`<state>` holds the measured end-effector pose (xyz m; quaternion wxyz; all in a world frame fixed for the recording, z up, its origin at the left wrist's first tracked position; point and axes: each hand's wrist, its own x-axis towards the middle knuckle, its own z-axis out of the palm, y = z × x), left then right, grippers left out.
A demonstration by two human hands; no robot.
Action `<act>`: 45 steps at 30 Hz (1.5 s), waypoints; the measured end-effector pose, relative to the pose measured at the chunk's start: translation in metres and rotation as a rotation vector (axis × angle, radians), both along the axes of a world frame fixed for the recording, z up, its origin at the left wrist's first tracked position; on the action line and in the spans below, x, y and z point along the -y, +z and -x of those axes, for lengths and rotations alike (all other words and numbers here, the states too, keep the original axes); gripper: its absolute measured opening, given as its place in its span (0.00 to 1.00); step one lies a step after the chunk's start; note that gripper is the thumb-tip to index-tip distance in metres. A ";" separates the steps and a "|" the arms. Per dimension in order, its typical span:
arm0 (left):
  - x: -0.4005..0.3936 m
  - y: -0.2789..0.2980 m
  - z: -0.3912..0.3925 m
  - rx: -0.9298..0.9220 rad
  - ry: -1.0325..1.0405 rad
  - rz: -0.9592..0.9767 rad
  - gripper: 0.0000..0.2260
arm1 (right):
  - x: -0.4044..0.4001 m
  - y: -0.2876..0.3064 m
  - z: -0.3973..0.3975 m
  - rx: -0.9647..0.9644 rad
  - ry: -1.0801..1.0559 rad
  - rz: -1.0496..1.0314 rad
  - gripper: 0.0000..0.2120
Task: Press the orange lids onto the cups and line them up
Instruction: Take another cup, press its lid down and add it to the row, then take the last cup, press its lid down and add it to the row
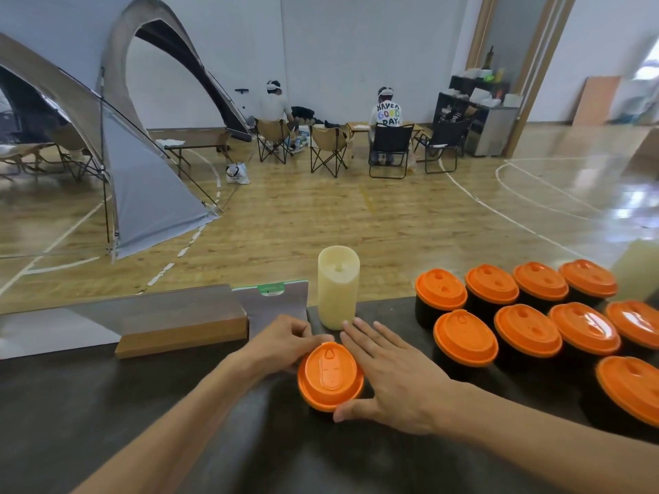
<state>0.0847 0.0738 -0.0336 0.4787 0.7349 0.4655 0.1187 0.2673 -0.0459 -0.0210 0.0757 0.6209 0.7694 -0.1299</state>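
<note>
An orange lid (330, 376) sits on a black cup at the middle of the dark counter (107, 404); the cup is almost hidden under it. My left hand (281, 342) grips the lid's far left rim with curled fingers. My right hand (396, 376) lies flat against the lid's right side, fingers straight, thumb under its near edge. To the right, several black cups with orange lids (465, 337) stand in rows.
A tall cream candle-like cylinder (337, 287) stands just behind my hands. A wooden block with a metal sheet (182, 326) lies at the left rear. Beyond the counter are a gym floor, a tent, folding chairs and two seated persons.
</note>
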 end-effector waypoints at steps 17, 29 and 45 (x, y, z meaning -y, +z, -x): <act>0.081 -0.034 0.039 0.112 -0.006 -0.230 0.39 | 0.017 0.032 0.002 -0.028 -0.003 -0.096 0.47; 0.176 -0.017 -0.120 0.283 -0.270 -0.214 0.36 | 0.144 0.067 -0.145 0.031 -0.258 0.099 0.48; 0.180 -0.061 -0.225 0.273 -0.171 -0.202 0.38 | 0.136 0.050 -0.233 0.220 -0.263 0.060 0.46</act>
